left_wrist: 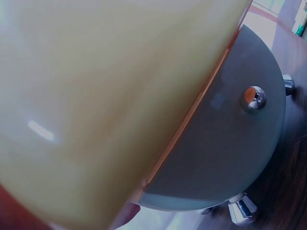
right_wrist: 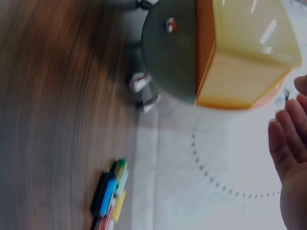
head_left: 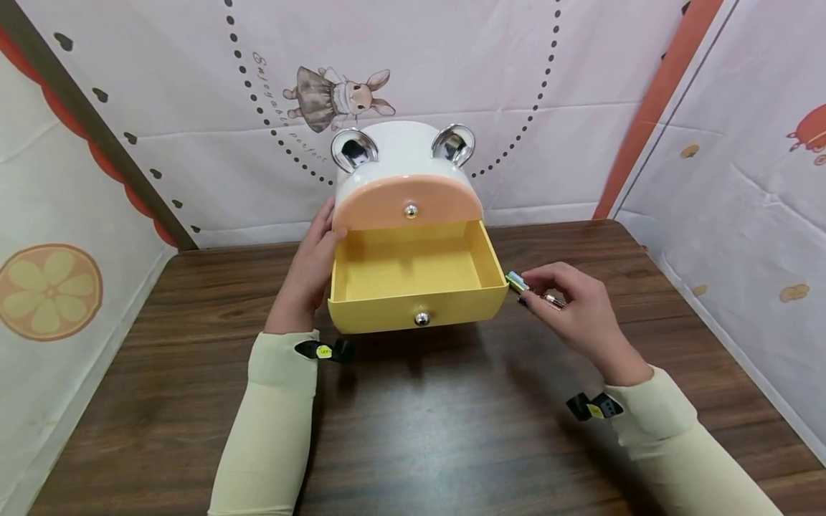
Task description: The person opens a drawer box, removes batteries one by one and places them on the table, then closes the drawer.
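Note:
A small chest of drawers (head_left: 406, 150) with a white body and two chrome ears stands on the table. Its peach top drawer (head_left: 377, 201) is closed, and its yellow drawer (head_left: 416, 269) is pulled out with nothing inside. Below that, the left wrist view shows a grey rounded front (left_wrist: 216, 139) with a chrome knob. My left hand (head_left: 306, 269) rests against the chest's left side, thumb at the front edge. To the right, my right hand (head_left: 574, 308) hovers over several pens (right_wrist: 108, 196) lying on the table, apart from them in the right wrist view.
The brown wooden table (head_left: 413, 430) is enclosed by printed cloth (head_left: 516, 57) at the back and sides. Chrome feet (left_wrist: 242, 211) hold the chest up. The pulled-out drawer juts forward between my two hands.

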The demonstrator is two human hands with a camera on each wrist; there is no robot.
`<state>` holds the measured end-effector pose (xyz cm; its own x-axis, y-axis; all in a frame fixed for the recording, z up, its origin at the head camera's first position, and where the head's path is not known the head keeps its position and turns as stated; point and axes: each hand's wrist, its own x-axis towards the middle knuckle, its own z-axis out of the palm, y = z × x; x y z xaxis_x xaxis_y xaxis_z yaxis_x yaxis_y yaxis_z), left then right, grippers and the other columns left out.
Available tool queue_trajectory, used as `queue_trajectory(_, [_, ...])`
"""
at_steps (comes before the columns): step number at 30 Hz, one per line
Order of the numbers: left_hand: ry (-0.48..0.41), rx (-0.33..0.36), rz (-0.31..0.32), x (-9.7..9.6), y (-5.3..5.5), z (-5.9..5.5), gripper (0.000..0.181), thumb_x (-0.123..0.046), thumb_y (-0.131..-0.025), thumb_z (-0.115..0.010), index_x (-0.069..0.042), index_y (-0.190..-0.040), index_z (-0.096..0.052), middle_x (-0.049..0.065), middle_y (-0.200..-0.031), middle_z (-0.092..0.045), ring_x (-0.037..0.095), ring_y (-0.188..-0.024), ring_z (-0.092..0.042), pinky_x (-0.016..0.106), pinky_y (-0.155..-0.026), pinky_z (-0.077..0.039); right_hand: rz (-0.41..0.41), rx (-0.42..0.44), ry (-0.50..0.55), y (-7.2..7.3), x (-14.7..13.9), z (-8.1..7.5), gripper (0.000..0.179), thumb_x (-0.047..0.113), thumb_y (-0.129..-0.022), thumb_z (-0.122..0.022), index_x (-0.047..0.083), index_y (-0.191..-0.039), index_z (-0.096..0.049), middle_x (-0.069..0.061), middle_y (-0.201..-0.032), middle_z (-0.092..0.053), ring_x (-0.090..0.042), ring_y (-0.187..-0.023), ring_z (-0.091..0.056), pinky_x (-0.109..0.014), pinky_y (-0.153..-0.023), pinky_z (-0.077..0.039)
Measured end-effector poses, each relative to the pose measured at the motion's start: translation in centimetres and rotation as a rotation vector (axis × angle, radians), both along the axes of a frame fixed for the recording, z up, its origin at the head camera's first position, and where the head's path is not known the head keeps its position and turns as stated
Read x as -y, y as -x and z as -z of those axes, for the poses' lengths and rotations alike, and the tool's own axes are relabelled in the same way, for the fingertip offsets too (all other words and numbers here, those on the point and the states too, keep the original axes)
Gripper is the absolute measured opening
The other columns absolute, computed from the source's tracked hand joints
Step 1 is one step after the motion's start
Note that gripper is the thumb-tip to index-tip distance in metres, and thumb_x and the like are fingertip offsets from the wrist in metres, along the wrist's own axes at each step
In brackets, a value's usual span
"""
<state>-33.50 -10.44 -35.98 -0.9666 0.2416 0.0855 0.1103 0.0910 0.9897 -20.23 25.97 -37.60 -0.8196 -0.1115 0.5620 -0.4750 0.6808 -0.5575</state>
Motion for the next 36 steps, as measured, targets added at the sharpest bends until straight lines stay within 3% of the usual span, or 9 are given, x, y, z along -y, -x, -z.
queue_trajectory(4, [0.023, -0.002, -0.020, -0.1, 0.1, -0.1, 0.063, -0.046, -0.100, -0.040, -0.033, -0.156, -0.015, 0.004, -0.160, -0.024, 0.028, -0.142, -0.031, 0.051, -0.114, -0.027, -0.074, -0.188, -0.004, -0.7, 1.5, 0.2, 0.032, -0.002, -0.074, -0.077, 0.008, -0.104, -0.072, -0.003, -0.095, -0.069, -0.003, -0.084, -0.059, -0.008, -0.075, -0.047])
queue_trajectory(7, [0.034, 0.007, -0.039, -0.1, 0.1, -0.1, 0.063, -0.048, -0.099, -0.041, -0.032, -0.156, -0.016, 0.003, -0.160, -0.026, 0.028, -0.142, -0.032, 0.050, -0.114, -0.027, -0.131, -0.303, -0.022, -0.9, 2.9, 0.5, 0.024, 0.010, -0.081, -0.074, 0.005, -0.104, -0.072, -0.006, -0.097, -0.070, -0.009, -0.086, -0.062, -0.010, -0.082, -0.046])
queue_trajectory(10, [0.044, 0.012, -0.050, 0.0, 0.0, -0.2, 0.062, -0.049, -0.099, -0.041, -0.035, -0.155, -0.018, 0.003, -0.159, -0.027, 0.028, -0.141, -0.033, 0.052, -0.113, -0.029, -0.174, -0.385, -0.062, -0.9, 4.5, 0.9, 0.028, 0.025, -0.089, -0.066, 0.003, -0.105, -0.071, -0.007, -0.098, -0.071, -0.015, -0.085, -0.063, -0.015, -0.082, -0.048])
queue_trajectory(13, [0.052, 0.016, -0.054, 0.1, 0.0, -0.1, 0.061, -0.049, -0.098, -0.041, -0.037, -0.154, -0.019, 0.002, -0.159, -0.028, 0.028, -0.141, -0.034, 0.052, -0.112, -0.031, -0.198, -0.417, -0.092, -0.9, 6.1, 1.2, 0.033, 0.031, -0.093, -0.060, 0.002, -0.105, -0.071, -0.008, -0.099, -0.070, -0.017, -0.086, -0.064, -0.022, -0.078, -0.050])
queue_trajectory(19, [0.064, 0.019, -0.059, 0.0, 0.0, 0.0, 0.061, -0.052, -0.098, -0.040, -0.038, -0.154, -0.019, 0.001, -0.159, -0.028, 0.027, -0.141, -0.035, 0.051, -0.111, -0.033, -0.223, -0.465, -0.147, -0.7, 8.8, 1.8, 0.030, 0.026, -0.093, -0.060, 0.001, -0.106, -0.070, -0.009, -0.101, -0.069, -0.021, -0.093, -0.064, -0.032, -0.079, -0.052])
queue_trajectory(26, [0.062, 0.011, -0.059, 0.0, 0.1, 0.2, 0.060, -0.050, -0.099, -0.039, -0.038, -0.154, -0.019, 0.001, -0.158, -0.028, 0.027, -0.139, -0.037, 0.051, -0.110, -0.034, -0.254, -0.503, -0.184, -0.4, 11.2, 2.1, 0.025, 0.015, -0.087, -0.068, 0.001, -0.107, -0.069, -0.009, -0.102, -0.067, -0.022, -0.095, -0.062, -0.032, -0.082, -0.052])
queue_trajectory(32, [0.071, 0.008, -0.063, 0.0, 0.1, 0.1, 0.060, -0.050, -0.099, -0.038, -0.036, -0.154, -0.018, 0.001, -0.158, -0.029, 0.026, -0.139, -0.037, 0.051, -0.111, -0.033, -0.201, -0.521, -0.191, -0.4, 12.6, 2.4, 0.032, 0.007, -0.075, -0.077, 0.002, -0.106, -0.070, -0.008, -0.100, -0.066, -0.021, -0.094, -0.062, -0.030, -0.081, -0.052])
queue_trajectory(36, [0.065, 0.007, -0.064, 0.0, 0.1, 0.1, 0.059, -0.049, -0.100, -0.038, -0.037, -0.154, -0.019, 0.002, -0.158, -0.029, 0.026, -0.139, -0.037, 0.050, -0.111, -0.033, -0.174, -0.554, -0.192, -0.4, 13.3, 2.6, 0.028, 0.003, -0.074, -0.077, 0.001, -0.101, -0.070, -0.008, -0.099, -0.065, -0.022, -0.092, -0.062, -0.030, -0.081, -0.052])
